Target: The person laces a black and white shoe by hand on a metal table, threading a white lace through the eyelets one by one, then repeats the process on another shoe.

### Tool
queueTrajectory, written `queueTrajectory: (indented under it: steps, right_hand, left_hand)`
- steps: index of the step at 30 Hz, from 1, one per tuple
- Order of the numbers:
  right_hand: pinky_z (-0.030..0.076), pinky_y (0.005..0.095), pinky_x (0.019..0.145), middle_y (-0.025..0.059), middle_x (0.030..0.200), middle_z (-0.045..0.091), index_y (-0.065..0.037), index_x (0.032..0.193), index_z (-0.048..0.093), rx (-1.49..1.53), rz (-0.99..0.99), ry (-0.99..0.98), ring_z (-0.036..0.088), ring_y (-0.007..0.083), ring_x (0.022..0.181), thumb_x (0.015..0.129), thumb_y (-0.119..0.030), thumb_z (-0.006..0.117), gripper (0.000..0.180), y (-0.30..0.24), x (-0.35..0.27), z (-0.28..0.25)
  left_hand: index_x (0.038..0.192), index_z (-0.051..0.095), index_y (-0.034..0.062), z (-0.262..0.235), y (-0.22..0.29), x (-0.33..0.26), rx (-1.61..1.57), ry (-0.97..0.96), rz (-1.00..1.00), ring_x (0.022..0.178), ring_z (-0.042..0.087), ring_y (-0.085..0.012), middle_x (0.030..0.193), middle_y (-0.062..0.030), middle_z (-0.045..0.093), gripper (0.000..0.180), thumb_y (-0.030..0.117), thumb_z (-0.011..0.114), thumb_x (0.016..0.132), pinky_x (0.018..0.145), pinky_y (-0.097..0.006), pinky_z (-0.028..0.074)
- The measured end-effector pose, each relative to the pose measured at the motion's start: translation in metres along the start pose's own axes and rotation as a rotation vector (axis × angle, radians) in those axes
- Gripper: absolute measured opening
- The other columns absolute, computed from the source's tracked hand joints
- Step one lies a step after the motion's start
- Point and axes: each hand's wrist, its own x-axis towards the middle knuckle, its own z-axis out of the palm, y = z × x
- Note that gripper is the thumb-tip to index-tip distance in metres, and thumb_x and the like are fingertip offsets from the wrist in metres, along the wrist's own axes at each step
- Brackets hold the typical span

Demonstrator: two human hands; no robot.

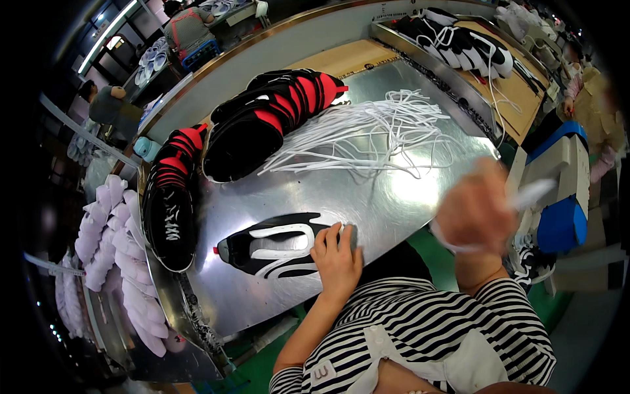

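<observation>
A black and white shoe (282,244) without a lace lies on its sole on the metal table, its red-tabbed heel to the left. My left hand (338,259) holds it at the toe end, fingers over the white part and thumb toward me. Raised over the table's right edge, my right hand (478,209) is smeared by motion. Its fingers look curled around a white shoelace, seen as a pale streak to the right and a loop below the hand. Beyond the shoe, a loose pile of white shoelaces (374,134) spreads across the table.
Black and red shoes (246,141) stand in a row at the back left, with another stack (172,217) along the left edge. Laced black and white shoes (459,46) fill a tray at the back right. White shoe parts (125,262) hang at left. A blue-and-white machine (558,190) stands right.
</observation>
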Motion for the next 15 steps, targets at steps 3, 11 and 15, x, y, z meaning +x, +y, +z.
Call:
queueTrajectory:
  steps: [3,11,15]
  right_hand:
    - [0.031,0.0225,0.034,0.0153,0.072,0.064,0.001,0.095,0.056,0.281,-0.300,-0.452,0.044,0.0111,0.039,0.089,-0.002,0.062,0.009,-0.038,-0.008,0.027]
    - [0.026,0.0171,0.041,0.0097,0.077,0.060,-0.004,0.102,0.055,0.105,0.490,0.064,0.038,0.0020,0.049,0.097,-0.015,0.057,0.012,0.086,-0.019,-0.061]
    - [0.035,0.0209,0.046,0.0074,0.076,0.064,0.002,0.100,0.055,0.081,0.636,-0.075,0.052,0.0083,0.056,0.093,-0.014,0.061,0.018,0.066,-0.015,-0.039]
  left_hand:
    - [0.121,0.057,0.0015,-0.017,-0.003,0.010,-0.251,0.042,0.020,0.115,0.050,-0.0369,0.124,-0.0169,0.053,0.046,0.011,0.071,0.078,0.099,-0.047,0.040]
    - [0.114,0.059,-0.0011,-0.114,-0.064,0.019,0.060,0.043,-0.086,0.111,0.054,-0.0362,0.118,-0.0196,0.057,0.032,0.004,0.067,0.083,0.097,-0.043,0.042]
    - [0.125,0.055,0.0003,-0.102,-0.041,0.069,0.006,-0.203,0.170,0.122,0.050,-0.0386,0.130,-0.0215,0.053,0.046,0.007,0.070,0.082,0.102,-0.044,0.040]
